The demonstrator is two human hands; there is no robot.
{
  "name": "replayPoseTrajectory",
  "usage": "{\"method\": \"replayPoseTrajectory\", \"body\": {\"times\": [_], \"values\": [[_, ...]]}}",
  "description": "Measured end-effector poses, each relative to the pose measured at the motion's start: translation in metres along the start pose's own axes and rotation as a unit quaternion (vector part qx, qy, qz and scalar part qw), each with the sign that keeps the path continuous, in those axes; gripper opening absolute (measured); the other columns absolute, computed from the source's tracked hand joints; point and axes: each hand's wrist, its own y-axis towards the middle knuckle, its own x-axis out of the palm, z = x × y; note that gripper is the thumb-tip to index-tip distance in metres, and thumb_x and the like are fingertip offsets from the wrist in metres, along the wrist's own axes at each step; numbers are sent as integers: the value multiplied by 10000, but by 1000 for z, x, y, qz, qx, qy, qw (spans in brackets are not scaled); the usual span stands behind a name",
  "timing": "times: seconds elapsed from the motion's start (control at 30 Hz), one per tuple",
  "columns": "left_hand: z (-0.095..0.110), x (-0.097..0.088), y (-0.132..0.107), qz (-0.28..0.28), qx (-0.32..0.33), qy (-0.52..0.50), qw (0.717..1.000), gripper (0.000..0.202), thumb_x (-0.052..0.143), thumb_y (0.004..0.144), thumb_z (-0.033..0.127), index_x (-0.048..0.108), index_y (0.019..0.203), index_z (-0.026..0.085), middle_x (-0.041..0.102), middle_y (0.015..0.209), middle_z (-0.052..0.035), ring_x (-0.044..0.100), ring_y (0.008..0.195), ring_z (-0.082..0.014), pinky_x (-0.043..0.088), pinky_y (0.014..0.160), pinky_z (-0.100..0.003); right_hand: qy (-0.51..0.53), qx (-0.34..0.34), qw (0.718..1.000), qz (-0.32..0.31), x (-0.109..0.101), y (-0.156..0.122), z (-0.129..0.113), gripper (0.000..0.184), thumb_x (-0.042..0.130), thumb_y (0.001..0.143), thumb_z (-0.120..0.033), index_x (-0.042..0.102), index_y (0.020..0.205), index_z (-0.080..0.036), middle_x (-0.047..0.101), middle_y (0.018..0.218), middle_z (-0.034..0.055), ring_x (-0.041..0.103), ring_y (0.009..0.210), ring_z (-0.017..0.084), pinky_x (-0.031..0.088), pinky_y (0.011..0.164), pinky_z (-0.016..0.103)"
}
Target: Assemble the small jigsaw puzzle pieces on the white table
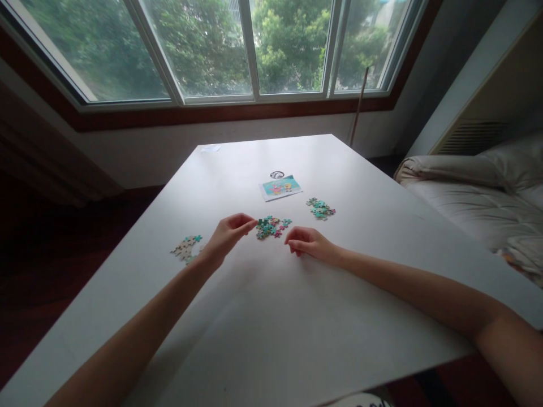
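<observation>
My left hand (231, 233) reaches to the left edge of the middle pile of jigsaw pieces (271, 226). Thumb and forefinger pinch a dark green jigsaw piece (260, 223) there. Just right of that pile, my right hand (309, 243) is low over the table with its fingers curled in; whether anything is inside them is hidden. A second group of teal jigsaw pieces (321, 209) lies behind and to the right. Left of my left hand are mostly grey-backed jigsaw pieces (185, 249), partly covered by my wrist. Behind the middle pile lies a picture card (280, 187) with cartoon figures.
All of this is on a white table (263, 339). A round black-and-white emblem (277, 175) is behind the card, and a pale slip (211, 148) lies at the far left corner. A light padded sofa (479, 186) stands on the right, a window (250, 51) ahead.
</observation>
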Motion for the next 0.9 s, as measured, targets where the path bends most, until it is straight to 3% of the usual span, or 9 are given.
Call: {"method": "replayPoseTrajectory", "body": {"times": [0.23,0.4,0.6,0.67,0.73,0.83,0.9], "values": [[-16,-9,12,11,9,94,996,406,693,638,520,705,778,139,641,679,-28,493,601,-122,335,542,-230,-8,7,1000,-4,-1,-1,0,314,639,741,-433,570,816,-137,561,653,-18,503,562,80,400,537,208],[-28,-22,23,8,35,216,976,507,575,694,560,707,930,131,547,553,9,418,506,-107,309,500,-228,-3,6,1000,-4,-1,0,2,318,647,730,-439,571,813,-141,569,648,-16,508,561,84,399,530,208],[-16,-71,32,-66,45,322,943,502,550,696,562,692,975,170,606,676,-24,519,603,-146,386,547,-231,-4,5,1000,-3,-1,0,3,309,641,736,-435,574,808,-142,567,650,-16,504,567,85,400,534,208],[-14,-94,33,-93,41,374,922,486,552,690,557,688,985,196,635,730,-32,562,661,-171,419,600,-250,-6,6,1000,-5,-1,0,2,308,638,740,-434,576,815,-141,568,655,-14,507,571,86,401,533,209],[-13,-116,34,-85,32,429,899,441,549,688,526,690,961,210,653,765,-40,589,700,-190,428,627,-259,-7,7,1000,-7,-1,-1,1,307,637,743,-430,579,819,-139,569,659,-12,509,575,87,403,536,209],[-14,-138,32,-71,-37,528,846,352,580,633,464,707,856,223,670,782,-46,609,698,-213,403,572,-257,-6,8,1000,-8,-1,-1,1,305,637,745,-424,579,819,-134,568,661,-11,509,574,84,404,539,209],[-16,-144,31,-114,-86,547,825,350,594,599,464,707,827,224,675,788,-43,619,690,-218,397,555,-254,-5,9,1000,-8,0,-1,1,304,634,746,-423,578,815,-132,564,659,-12,506,571,82,401,531,206]]}}
